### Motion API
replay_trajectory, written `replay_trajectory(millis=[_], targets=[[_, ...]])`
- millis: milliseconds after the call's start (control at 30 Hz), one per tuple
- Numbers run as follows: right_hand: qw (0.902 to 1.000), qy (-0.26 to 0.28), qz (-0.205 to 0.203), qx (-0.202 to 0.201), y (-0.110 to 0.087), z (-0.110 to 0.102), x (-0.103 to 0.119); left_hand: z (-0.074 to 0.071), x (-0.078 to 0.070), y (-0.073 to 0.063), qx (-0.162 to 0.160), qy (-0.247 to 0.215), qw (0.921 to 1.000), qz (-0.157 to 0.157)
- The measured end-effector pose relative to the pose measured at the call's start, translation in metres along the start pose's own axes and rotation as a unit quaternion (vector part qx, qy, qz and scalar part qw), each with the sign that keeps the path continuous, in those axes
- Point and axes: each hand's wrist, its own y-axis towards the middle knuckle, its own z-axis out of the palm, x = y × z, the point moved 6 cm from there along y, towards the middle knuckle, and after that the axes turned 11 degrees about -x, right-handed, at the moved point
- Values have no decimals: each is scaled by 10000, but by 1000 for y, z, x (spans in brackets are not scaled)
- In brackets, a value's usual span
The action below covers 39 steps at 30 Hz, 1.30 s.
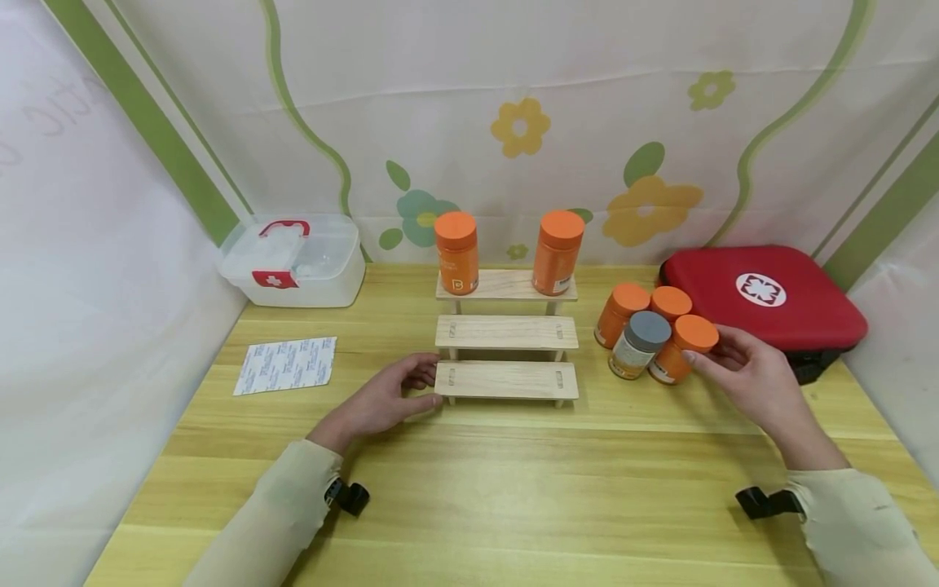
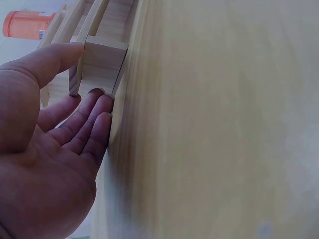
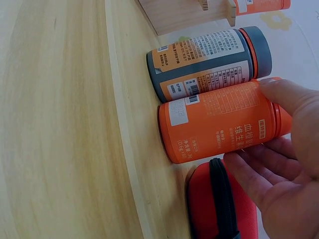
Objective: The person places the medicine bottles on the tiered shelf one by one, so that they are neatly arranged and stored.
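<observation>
In the head view, a three-step wooden stand [image 1: 506,381] is in the middle of the table. My left hand [image 1: 392,395] grips the left end of its lowest step, thumb at the front and fingers behind. Two orange bottles stand on the top step, the left one [image 1: 457,257] and the right one [image 1: 557,254]. On the right, my right hand [image 1: 759,379] holds an orange bottle [image 3: 219,123] by its upper part, thumb on one side and fingers on the other. Close beside it are a grey-lidded bottle [image 1: 641,346] and two more orange bottles [image 1: 621,314], all upright.
A red first-aid case [image 1: 792,297] lies just behind my right hand. At the back left is a clear plastic box [image 1: 315,269] with a red handle and cross. A flat printed white packet [image 1: 286,365] lies in front of it. A flowered cloth [image 1: 440,98] hangs behind the table.
</observation>
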Motion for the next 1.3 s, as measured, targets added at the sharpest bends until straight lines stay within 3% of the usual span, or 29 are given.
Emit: replay_trajectory(millis=[700,1300], targets=[[9993,-305,-89,-214,-6,-5,6,0,0,0,-17,-16,10000,5],[9961,-385,-306,-739,-22,-31,16,0,-1,-1,-61,56,10000,-8]])
